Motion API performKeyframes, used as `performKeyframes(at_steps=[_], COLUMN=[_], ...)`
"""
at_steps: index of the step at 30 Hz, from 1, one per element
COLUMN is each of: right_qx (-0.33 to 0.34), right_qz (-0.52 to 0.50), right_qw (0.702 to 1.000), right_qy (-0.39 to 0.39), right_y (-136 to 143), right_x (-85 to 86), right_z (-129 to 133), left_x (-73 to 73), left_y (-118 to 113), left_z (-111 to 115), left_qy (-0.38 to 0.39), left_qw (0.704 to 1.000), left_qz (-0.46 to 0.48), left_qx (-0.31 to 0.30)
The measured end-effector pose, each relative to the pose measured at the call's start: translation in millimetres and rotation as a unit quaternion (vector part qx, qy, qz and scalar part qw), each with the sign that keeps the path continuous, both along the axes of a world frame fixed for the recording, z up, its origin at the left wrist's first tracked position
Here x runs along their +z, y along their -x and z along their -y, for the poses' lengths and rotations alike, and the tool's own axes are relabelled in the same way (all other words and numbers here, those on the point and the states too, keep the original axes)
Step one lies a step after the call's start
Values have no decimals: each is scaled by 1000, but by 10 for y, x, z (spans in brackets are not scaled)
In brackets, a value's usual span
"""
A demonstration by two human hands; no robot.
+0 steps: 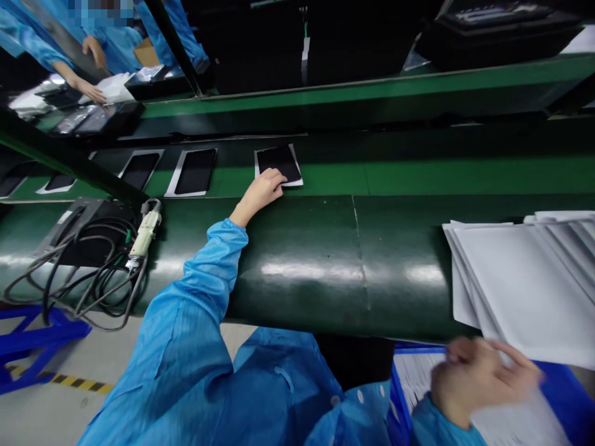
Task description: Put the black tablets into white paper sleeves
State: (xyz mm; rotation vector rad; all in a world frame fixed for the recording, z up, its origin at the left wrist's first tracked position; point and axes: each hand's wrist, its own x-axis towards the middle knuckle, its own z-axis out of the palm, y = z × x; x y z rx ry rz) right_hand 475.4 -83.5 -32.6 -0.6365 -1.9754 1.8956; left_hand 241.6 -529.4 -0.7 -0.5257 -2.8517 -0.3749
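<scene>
My left hand [263, 191] reaches forward with bent fingers closed at the near edge of a black flat panel like a tablet [279, 161]. This panel lies on a white sheet [296, 183] that sticks out around it, on the green belt [400, 178]. Low on the right, my right hand [481, 379] is smeared by motion. It hovers over a blue bin [400, 396] holding white sheets [421, 375], just below a stack of white flat sheets or sleeves [520, 279]. Whether it holds anything is unclear.
More black panels on white sheets [196, 171] line the belt to the left. A pale electric screwdriver [145, 234] lies with tangled cables on the dark green ledge [297, 260]. A green post [74, 158] slants across the left. Co-workers' hands [88, 90] show beyond.
</scene>
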Motion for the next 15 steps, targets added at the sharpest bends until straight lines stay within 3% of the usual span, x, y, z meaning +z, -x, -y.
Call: performKeyframes(at_steps=[1, 4, 6, 8, 11, 15], right_qx=[-1, 206, 288, 288, 259, 238], right_qz=[-18, 10, 29, 43, 70, 80], right_qw=[1000, 977, 949, 937, 935, 939], right_qy=[-15, 46, 126, 191, 231, 233], right_y=[-10, 84, 235, 400, 566, 589], right_x=[27, 109, 145, 158, 148, 132], right_z=[187, 633, 812, 909, 956, 924], left_x=[56, 217, 269, 257, 152, 7], left_y=[-61, -388, -713, -1050, -1410, -1503], left_z=[-133, -642, -981, -1241, -1449, -1514], left_qy=[3, 27, 53, 66, 62, 52], left_qw=[1000, 996, 987, 969, 937, 920], left_qz=[-13, -30, -26, -29, -53, -56], left_qx=[-13, -79, -150, -237, -338, -383])
